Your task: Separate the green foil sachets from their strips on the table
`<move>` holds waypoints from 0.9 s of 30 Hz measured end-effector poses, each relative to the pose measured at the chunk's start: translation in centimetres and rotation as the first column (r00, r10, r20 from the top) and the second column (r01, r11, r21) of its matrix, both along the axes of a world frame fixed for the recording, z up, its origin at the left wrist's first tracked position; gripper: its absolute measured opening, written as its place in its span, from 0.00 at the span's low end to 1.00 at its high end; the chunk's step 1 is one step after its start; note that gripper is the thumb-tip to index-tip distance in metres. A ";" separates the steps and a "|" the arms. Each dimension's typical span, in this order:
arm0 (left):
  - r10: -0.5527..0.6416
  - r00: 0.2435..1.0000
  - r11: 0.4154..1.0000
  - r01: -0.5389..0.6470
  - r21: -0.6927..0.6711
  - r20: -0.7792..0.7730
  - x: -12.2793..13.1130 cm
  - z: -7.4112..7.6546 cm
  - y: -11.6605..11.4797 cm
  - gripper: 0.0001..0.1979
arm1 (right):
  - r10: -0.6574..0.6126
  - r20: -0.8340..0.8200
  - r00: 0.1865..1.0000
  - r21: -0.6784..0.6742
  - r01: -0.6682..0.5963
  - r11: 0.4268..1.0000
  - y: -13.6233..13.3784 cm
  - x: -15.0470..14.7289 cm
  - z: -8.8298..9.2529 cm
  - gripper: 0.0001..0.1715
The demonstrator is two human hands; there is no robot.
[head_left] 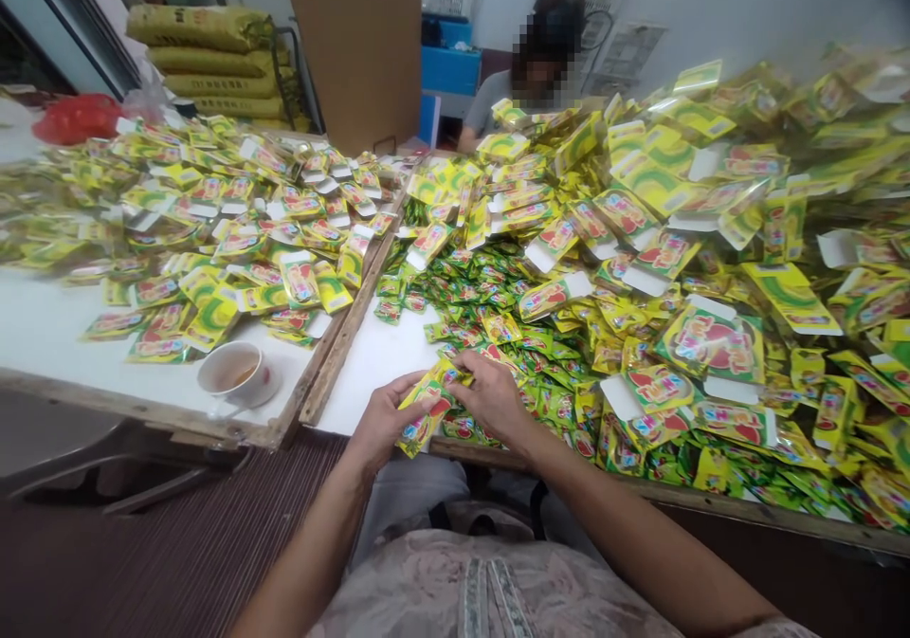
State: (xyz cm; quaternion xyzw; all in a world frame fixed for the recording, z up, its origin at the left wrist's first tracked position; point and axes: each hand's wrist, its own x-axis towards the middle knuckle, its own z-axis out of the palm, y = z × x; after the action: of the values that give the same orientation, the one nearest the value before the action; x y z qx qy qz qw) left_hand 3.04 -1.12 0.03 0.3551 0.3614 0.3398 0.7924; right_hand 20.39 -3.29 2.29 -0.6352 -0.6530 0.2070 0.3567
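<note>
Between my hands, over the table's near edge, is a small yellow printed box point(425, 418) with red and green artwork. My left hand point(388, 418) grips its lower left side, thumb across the front. At its upper end the fingers of my right hand point(490, 393) are pinched together; whether they hold the flap or a small packet there I cannot tell. Just beyond my right hand lies a heap of small green candy packets point(490, 292). Flat yellow boxes point(711, 344), some with white flaps standing out, are piled over the packets to the right.
A second white table point(43, 320) on the left bears more yellow boxes point(213, 306) and a cup of brown liquid point(238, 373) near its edge. Wooden rims point(355, 320) divide the tables. Another person point(490, 98) sits across the pile. Yellow sacks point(206, 55) are stacked behind.
</note>
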 end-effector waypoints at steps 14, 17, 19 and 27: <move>0.083 0.995 0.994 -0.078 0.079 -0.056 0.6 -0.7 -0.5 0.20 | -0.014 -0.327 0.945 -0.192 -0.052 0.980 -0.1 0.6 0.3 0.17; 0.079 0.995 0.995 -0.075 0.064 -0.067 0.4 -0.4 -0.5 0.21 | 0.036 -0.309 0.950 -0.204 -0.103 0.974 -0.5 0.6 -0.4 0.16; 0.056 0.996 0.998 -0.052 0.046 -0.069 0.2 0.0 -0.3 0.22 | 0.021 -0.298 0.954 -0.196 -0.083 0.977 -0.5 0.7 -0.3 0.14; 0.018 0.997 1.000 -0.016 0.027 -0.076 0.1 0.4 -0.4 0.21 | 0.029 -0.301 0.953 -0.163 -0.082 0.983 -0.4 0.5 0.7 0.11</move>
State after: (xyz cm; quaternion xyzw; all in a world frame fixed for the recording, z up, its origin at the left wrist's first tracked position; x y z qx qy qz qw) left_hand 3.10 -1.49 0.39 0.3751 0.3899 0.3372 0.7705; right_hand 20.87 -3.69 3.03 -0.6069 -0.5890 0.3662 0.3880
